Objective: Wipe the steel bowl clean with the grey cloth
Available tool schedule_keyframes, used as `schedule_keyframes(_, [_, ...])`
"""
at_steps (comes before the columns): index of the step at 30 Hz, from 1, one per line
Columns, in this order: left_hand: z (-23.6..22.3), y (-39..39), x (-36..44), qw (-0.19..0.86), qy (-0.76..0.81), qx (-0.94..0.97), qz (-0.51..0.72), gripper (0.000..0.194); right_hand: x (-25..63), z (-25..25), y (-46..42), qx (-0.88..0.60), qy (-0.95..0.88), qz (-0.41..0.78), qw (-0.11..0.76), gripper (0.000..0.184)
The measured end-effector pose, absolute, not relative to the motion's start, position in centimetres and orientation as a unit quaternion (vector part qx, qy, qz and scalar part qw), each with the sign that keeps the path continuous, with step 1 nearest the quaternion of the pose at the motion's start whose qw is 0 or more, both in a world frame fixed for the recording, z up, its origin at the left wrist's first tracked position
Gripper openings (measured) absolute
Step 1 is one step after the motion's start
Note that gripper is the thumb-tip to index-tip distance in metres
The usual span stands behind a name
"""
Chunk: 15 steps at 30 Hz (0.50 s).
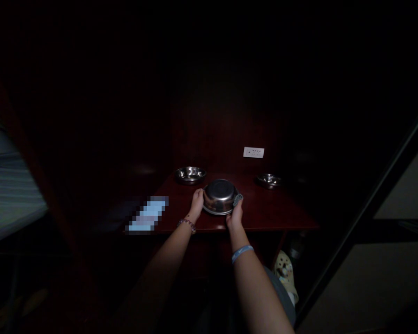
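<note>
A shiny steel bowl [220, 194] is held bottom side up over the dark red desk [264, 211], near its front edge. My left hand [196, 204] grips the bowl's left side, with a beaded bracelet on the wrist. On the opposite side, my right hand [235, 215] is closed on the bowl's rim. A small greyish-green cloth [238, 199] sits between that hand's fingers and the metal. My fingertips under the bowl are hidden.
Two more steel bowls stand farther back: a wide one [191, 175] on the left, a smaller one [269, 180] on the right. A white socket panel [253, 152] is on the back wall. A pixelated bright patch covers the desk's left front. A clog [284, 273] shows below right.
</note>
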State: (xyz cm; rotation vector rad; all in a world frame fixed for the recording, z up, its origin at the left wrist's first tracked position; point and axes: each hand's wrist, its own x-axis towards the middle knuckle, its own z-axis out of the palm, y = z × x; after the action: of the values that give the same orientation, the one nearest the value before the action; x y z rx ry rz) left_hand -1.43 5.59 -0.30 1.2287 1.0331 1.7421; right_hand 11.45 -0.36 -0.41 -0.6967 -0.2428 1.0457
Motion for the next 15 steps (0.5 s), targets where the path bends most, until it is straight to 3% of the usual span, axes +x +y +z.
schedule_keyframes(15, [-0.14, 5.47, -1.41, 0.391, 0.390, 0.479, 0.683, 0.027, 11.46, -0.27, -0.41, -0.309, -0.095, 0.497, 0.805, 0.055])
